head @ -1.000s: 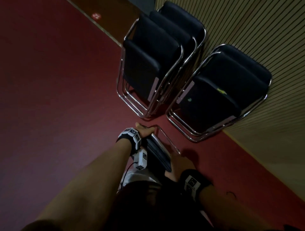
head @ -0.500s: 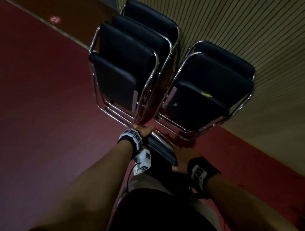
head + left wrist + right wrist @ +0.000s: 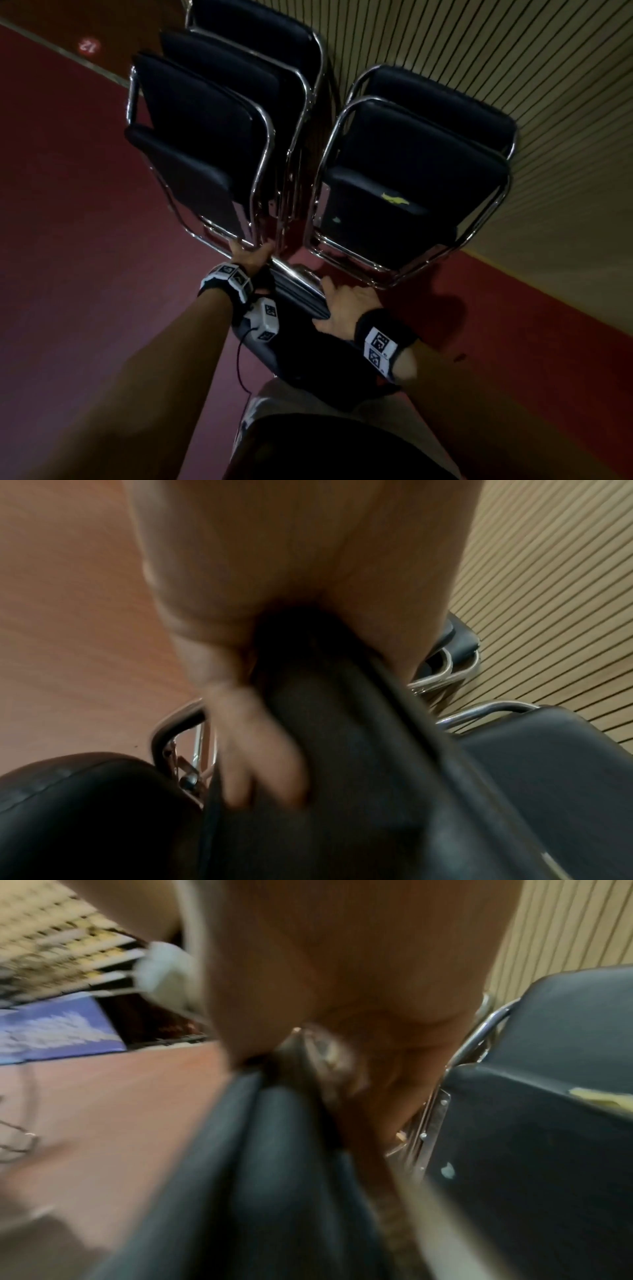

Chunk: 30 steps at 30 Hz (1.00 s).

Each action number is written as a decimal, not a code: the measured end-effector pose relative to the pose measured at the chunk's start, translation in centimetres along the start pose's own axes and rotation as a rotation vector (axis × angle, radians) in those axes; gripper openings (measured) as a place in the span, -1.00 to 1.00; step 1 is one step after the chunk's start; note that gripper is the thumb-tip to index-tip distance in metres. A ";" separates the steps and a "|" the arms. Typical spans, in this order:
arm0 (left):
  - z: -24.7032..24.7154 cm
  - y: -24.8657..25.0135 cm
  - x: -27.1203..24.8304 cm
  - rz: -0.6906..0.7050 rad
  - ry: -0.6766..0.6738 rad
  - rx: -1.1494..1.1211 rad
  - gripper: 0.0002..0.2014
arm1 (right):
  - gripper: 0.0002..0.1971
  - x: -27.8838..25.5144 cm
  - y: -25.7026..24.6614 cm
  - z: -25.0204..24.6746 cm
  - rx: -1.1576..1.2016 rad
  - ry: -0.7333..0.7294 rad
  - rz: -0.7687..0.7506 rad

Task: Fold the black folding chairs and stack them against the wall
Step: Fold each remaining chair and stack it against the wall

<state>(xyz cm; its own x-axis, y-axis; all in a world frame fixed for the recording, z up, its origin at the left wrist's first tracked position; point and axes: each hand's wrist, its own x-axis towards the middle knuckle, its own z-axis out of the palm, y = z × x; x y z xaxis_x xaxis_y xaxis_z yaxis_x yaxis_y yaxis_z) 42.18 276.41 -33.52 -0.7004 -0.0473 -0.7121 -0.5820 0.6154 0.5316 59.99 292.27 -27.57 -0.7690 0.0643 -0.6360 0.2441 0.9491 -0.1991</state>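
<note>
I carry a folded black chair (image 3: 301, 303) with a chrome frame, edge-on in front of my body. My left hand (image 3: 251, 255) grips its upper left end, and my fingers (image 3: 260, 739) curl round the black padded edge (image 3: 342, 750). On the chair's right side my right hand (image 3: 344, 303) holds it, thumb on the near face and fingers over the far edge. The held chair (image 3: 274, 1150) fills the blurred right wrist view. Just beyond my hands two stacks of folded chairs lean on the slatted wall (image 3: 513, 68): the left stack (image 3: 212, 137) and the right stack (image 3: 411, 178).
Red floor (image 3: 85, 222) spreads to the left and behind me. A round floor marker (image 3: 88, 44) lies at the far left. The front chair of the right stack bears a yellow scrap (image 3: 394, 199). A narrow gap separates the two stacks.
I have walked closer to the wall with the folded chair in both hands. The two stacks now loom larger and sit right above my hands.
</note>
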 end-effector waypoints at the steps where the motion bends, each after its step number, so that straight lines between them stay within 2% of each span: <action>1: 0.8 0.5 0.0 0.004 -0.007 0.057 -0.10 | -0.27 -0.4 1.2 0.6 0.060 0.043 0.015; 2: 0.2 0.6 0.1 0.009 -0.013 0.101 -0.19 | -0.29 -0.9 0.9 1.0 0.099 0.073 0.026; 4: 1.8 2.5 0.0 0.025 -0.002 0.182 -0.30 | -0.25 -2.3 4.2 2.4 0.176 0.062 0.071; 6: 2.0 3.5 0.2 0.037 0.010 0.213 -0.28 | -0.25 -3.6 6.7 3.3 0.243 0.010 0.126; 10: 4.0 6.2 0.0 0.029 0.006 0.258 -0.22 | -0.26 -5.6 11.9 3.3 0.270 0.027 0.205; 14: 4.2 8.4 0.2 -0.017 0.028 0.377 -0.17 | -0.28 -4.8 13.3 1.2 0.232 0.023 0.196; 19: 3.8 8.2 4.7 -0.085 0.126 0.386 0.22 | -0.34 -2.7 15.7 -2.2 0.164 0.062 0.111; 20: 3.9 8.5 3.1 -0.109 0.130 0.320 0.21 | -0.35 -1.8 16.7 -3.0 0.153 0.041 0.096; 22: 4.9 10.2 2.2 -0.104 0.126 0.197 0.07 | -0.31 0.2 19.3 -5.4 0.170 0.027 0.088; 23: 5.3 10.7 1.2 -0.100 0.089 0.127 0.00 | -0.28 0.7 20.4 -6.2 0.192 0.006 0.089; 25: 6.7 13.0 1.7 -0.059 -0.008 0.019 0.00 | -0.19 1.6 22.5 -7.5 0.221 -0.009 0.116; 28: 8.8 15.6 5.8 0.034 -0.070 0.121 0.03 | -0.10 1.4 23.7 -6.8 0.209 -0.017 0.190; 29: 9.1 16.7 5.9 0.066 -0.104 0.164 -0.04 | -0.09 1.0 23.9 -6.4 0.247 -0.014 0.209; 30: 9.4 19.1 4.7 0.099 -0.159 0.170 -0.19 | -0.10 1.5 24.1 -6.6 0.294 -0.003 0.222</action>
<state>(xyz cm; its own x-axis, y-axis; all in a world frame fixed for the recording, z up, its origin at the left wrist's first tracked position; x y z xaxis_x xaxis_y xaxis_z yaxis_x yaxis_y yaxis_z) 31.63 295.33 -30.99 -0.6687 0.1362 -0.7309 -0.4268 0.7346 0.5274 60.88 317.30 -28.41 -0.6764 0.2578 -0.6900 0.5649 0.7827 -0.2614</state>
